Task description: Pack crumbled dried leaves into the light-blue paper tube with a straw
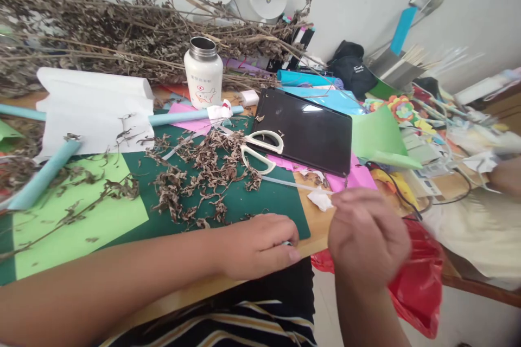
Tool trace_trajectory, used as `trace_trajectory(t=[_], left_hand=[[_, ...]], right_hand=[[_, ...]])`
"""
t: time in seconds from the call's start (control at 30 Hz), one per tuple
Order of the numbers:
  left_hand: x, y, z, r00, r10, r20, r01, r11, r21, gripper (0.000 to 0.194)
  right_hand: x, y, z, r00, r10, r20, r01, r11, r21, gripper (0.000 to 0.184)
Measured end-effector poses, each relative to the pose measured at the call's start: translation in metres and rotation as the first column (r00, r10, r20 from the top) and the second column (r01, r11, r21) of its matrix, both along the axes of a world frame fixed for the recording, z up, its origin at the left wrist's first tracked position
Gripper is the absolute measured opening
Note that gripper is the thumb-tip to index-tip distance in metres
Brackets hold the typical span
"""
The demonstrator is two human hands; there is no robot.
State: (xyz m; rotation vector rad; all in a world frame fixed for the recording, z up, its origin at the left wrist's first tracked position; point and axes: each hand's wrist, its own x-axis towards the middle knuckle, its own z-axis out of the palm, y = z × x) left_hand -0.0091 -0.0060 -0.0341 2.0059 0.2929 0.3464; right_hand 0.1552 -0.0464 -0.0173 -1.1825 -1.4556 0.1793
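Curling its fingers in, the left hand (264,246) rests at the near edge of the dark green mat (244,203), closed around a small blue thing (287,243) that mostly hides under the fingers. The right hand (368,233) is up by the table edge, with its fingers bent and pressed together. A thin clear strip (297,185) runs from beside the scissors (260,150) right up to its fingertips, but that hand is blurry, so I cannot tell if it is pinching the strip. The scissors have white handles, and they lie partly on a pile of dry brown leaves (211,160) in the middle of the mat. Behind the leaves is a white bottle (203,78) with no lid on, standing up. A flat black tablet (305,130) lies to the right of the bottle, with pink paper (358,176) poking out from under it. A crumpled white scrap (320,200) is on the table (315,225), near the right hand. On the left, a leafy twig (81,211) lies across light green paper (109,217).
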Motion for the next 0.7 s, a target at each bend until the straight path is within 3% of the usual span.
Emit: trace_trajectory(t=[0.07,0.1,0.13,0.27,0.37,0.4,0.47,0.6,0.7], left_hand=[[0.000,-0.002,0.004,1.000,0.025,0.014,-0.025,1.000,0.015,0.015],[0.000,-0.003,0.007,0.999,0.044,0.025,-0.044,0.999,0.008,0.014],[-0.002,-0.004,0.009,0.997,0.070,0.043,-0.070,0.998,-0.008,0.013],[-0.014,0.004,0.019,0.932,0.270,0.242,-0.255,0.963,-0.091,0.012],[-0.025,0.022,0.023,0.786,0.551,0.279,-0.520,0.834,-0.182,0.013],[-0.029,0.029,0.024,0.751,0.610,0.253,-0.584,0.792,-0.175,0.014],[-0.034,0.041,0.026,0.725,0.666,0.175,-0.671,0.740,-0.034,0.015],[-0.040,0.059,0.027,0.691,0.722,0.045,-0.707,0.661,0.250,0.020],[-0.041,0.064,0.027,0.684,0.729,-0.013,-0.691,0.654,0.310,0.024]], right_hand=[[-0.006,0.020,-0.012,0.958,0.024,0.285,0.023,0.987,-0.159,0.012],[-0.011,0.030,-0.017,0.874,0.074,0.480,0.055,0.967,-0.250,0.013],[-0.015,0.039,-0.022,0.816,0.119,0.566,0.072,0.950,-0.304,0.012],[-0.032,0.057,-0.032,0.687,0.148,0.711,0.186,0.910,-0.370,0.018],[-0.040,0.055,-0.033,0.627,0.148,0.765,0.253,0.890,-0.380,0.019],[-0.042,0.054,-0.033,0.616,0.149,0.773,0.266,0.885,-0.382,0.018],[-0.044,0.053,-0.033,0.607,0.152,0.780,0.278,0.879,-0.387,0.019],[-0.050,0.055,-0.033,0.620,0.127,0.775,0.306,0.870,-0.387,0.040],[-0.053,0.058,-0.034,0.724,0.160,0.671,0.213,0.873,-0.439,0.027]])
